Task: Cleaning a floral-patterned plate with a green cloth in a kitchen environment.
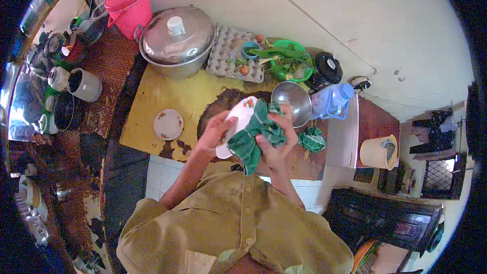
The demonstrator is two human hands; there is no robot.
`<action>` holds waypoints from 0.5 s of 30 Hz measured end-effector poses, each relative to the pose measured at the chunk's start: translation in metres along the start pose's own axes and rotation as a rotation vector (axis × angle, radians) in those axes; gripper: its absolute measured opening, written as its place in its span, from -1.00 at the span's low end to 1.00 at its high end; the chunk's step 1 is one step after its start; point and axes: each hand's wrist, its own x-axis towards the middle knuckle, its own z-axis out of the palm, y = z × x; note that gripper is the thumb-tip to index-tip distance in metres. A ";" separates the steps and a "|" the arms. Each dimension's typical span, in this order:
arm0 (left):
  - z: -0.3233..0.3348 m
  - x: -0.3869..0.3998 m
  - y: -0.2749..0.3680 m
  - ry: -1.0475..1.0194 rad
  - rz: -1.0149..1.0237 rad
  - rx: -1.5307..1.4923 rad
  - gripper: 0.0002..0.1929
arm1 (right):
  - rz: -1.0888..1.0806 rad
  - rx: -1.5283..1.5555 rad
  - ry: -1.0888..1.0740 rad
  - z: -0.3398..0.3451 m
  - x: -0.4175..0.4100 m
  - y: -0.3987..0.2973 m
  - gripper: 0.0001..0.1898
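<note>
My left hand (pixel 218 131) grips the rim of a white plate (pixel 242 115) with a red floral pattern, held tilted above the table. In my right hand (pixel 280 133) is a bunched green cloth (pixel 251 140) with pale stripes, which covers the plate's right part. A small white saucer (pixel 168 124) with red flowers lies on the worn yellow tabletop (pixel 142 102) to the left. Just beyond my right hand a steel bowl (pixel 291 102) stands tilted, its lower edge partly hidden by that hand. A second green cloth bundle (pixel 312 139) rests right of it.
Along the wall are a lidded aluminium pot (pixel 177 42), an egg tray (pixel 224 51), a green basin (pixel 291 74) of leafy vegetables and a blue jug (pixel 330 99). A pink bucket (pixel 131 7) stands on the left counter (pixel 102 57). A cream pail (pixel 374 152) is at right.
</note>
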 end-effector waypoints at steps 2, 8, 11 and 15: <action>0.020 -0.012 -0.001 -0.017 -0.014 -0.006 -0.68 | 0.028 0.023 0.037 0.005 0.004 0.002 -0.53; -0.011 -0.007 -0.036 -0.197 -0.136 -0.554 -0.63 | -0.133 -0.098 -0.328 0.020 -0.017 -0.005 -0.57; 0.000 -0.017 -0.017 -0.205 -0.035 -0.551 -0.61 | -0.348 -0.141 -0.496 0.032 -0.032 -0.001 -0.56; 0.011 -0.029 0.008 -0.202 0.114 -0.539 -0.58 | -0.618 -0.192 -0.385 0.035 -0.022 -0.009 -0.58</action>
